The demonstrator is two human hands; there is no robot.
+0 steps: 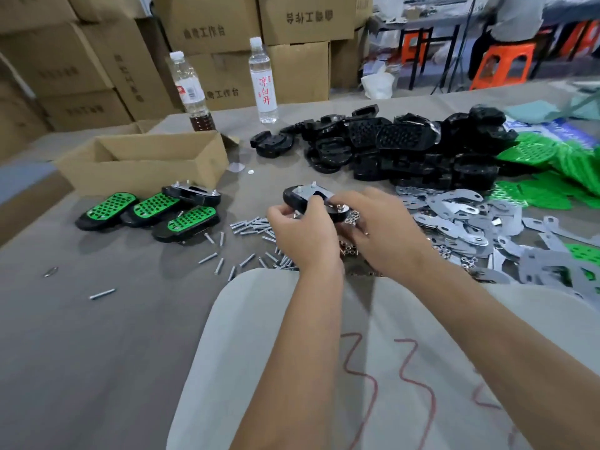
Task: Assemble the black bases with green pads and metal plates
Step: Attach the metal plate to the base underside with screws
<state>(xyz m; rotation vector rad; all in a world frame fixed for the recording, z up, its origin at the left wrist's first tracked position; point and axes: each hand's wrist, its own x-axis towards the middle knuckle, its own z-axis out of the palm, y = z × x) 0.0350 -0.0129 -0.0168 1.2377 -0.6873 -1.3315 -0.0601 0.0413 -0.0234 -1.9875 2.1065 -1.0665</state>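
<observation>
In the middle of the frame you hold one black base (297, 197) above the table (97, 336), with a metal plate (314, 193) lying on its upper side. Your left hand (302, 233) grips the base from the near side with curled fingers. Your right hand (381, 227) also has curled fingers and pinches at the right end of the same base, near a small pile of nuts (352, 218).

At middle left, four finished pieces (147, 209) lie together, three with the green pad upward, beside an open cardboard box (146, 160). Loose screws (246, 228) are scattered just under your hands. In the upper right there is a heap of black bases (399, 144), with green pads (552, 164) at the right edge and grey metal plates (470, 216) below them. Two water bottles (263, 79) stand at the top centre.
</observation>
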